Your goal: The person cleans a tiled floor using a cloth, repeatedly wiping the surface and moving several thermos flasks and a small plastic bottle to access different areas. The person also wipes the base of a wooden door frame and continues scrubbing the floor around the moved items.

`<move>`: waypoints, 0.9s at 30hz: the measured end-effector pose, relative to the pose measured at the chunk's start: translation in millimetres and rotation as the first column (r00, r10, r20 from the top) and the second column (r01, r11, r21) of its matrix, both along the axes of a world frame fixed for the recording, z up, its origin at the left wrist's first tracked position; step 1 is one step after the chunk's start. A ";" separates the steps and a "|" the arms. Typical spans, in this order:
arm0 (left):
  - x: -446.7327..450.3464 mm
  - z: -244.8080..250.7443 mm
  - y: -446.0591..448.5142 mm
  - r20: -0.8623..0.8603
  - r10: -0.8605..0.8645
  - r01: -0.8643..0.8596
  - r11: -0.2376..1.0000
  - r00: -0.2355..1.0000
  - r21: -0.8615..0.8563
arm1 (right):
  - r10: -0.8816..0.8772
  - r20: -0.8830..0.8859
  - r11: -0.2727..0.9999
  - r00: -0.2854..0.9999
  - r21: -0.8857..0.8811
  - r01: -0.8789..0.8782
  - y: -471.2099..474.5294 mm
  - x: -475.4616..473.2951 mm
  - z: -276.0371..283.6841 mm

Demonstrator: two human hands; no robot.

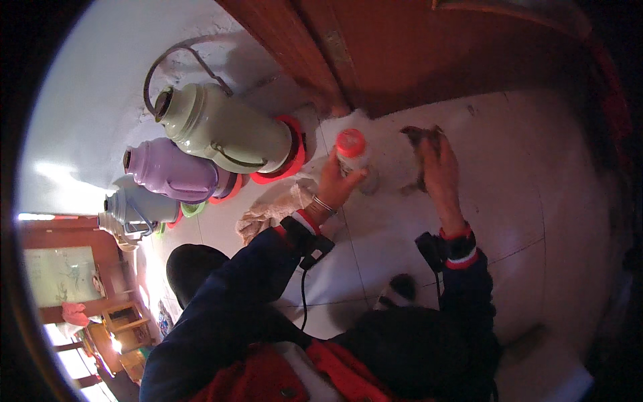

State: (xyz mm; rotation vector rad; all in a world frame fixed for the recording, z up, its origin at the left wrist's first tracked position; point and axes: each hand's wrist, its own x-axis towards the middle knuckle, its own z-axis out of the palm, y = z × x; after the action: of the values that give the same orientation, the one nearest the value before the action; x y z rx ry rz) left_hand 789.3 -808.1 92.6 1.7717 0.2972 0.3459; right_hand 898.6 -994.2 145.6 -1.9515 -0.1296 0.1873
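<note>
My left hand (pixel 337 183) grips a clear bottle or jar with a red cap (pixel 350 143), just above the tiled floor near a wooden door. To its right, my right hand (pixel 440 166) is closed around a dark, blurred cloth-like item (pixel 421 136); what it is exactly cannot be told. A crumpled pinkish-brown cloth (pixel 271 210) lies on the floor left of my left wrist. Beyond it a green thermos flask (pixel 236 128) stands on a red base.
A purple thermos flask (pixel 173 171) and a pale blue one (pixel 133 203) stand along the wall. The reddish wooden door (pixel 402 50) is in front. A wooden cabinet (pixel 100 251) and small wooden shelves (pixel 125 319) are at the far left.
</note>
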 end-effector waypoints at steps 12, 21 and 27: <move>79.5 -7.1 123.1 0.246 0.584 -0.606 0.795 0.773 0.019 | -0.025 -0.207 0.997 0.978 0.063 0.039 -57.6 -11.9 -98.9; 97.1 -64.0 226.6 -0.234 0.557 -0.455 0.808 0.797 0.374 | 0.116 0.294 0.993 0.949 -0.027 -0.113 0.1 -9.6 -99.3; 72.6 -75.9 191.9 -0.279 0.559 -0.543 0.828 0.781 0.140 | 0.536 0.547 0.829 0.644 -0.486 -0.277 110.8 -25.3 -154.3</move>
State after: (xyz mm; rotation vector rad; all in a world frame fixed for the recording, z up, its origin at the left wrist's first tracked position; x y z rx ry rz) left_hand 861.9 -616.2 16.7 1.7602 1.0607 0.4929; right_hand 873.4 -883.3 -8.7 -2.2518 -1.1131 -0.2265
